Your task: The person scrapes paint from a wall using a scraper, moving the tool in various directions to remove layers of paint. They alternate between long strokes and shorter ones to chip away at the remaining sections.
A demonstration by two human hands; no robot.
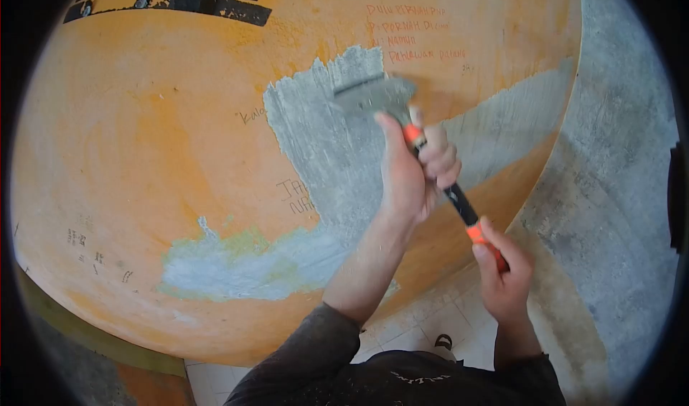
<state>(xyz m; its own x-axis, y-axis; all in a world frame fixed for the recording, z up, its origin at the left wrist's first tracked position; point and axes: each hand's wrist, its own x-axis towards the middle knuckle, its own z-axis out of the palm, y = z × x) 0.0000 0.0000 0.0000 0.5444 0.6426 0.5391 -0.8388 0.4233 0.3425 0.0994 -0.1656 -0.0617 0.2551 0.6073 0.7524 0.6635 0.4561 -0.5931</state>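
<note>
A long-handled scraper point(459, 203) with a black and orange handle lies diagonally across the view. Its wide grey head point(377, 96) is against the orange wall point(143, 147), over a bare grey patch point(323, 133). My left hand point(416, 158) is wrapped round the upper handle just below the head. Lower down, my right hand point(506, 266) grips the orange end of the handle. The head is slightly blurred, and its blade edge points to the left.
Red handwriting point(416, 36) and black painted strips point(172, 4) mark the upper wall. A pale blue patch point(237, 266) is at lower left. A grey concrete surface point(603, 169) stands at right. White floor tiles point(423, 330) and a sandal point(443, 341) show below.
</note>
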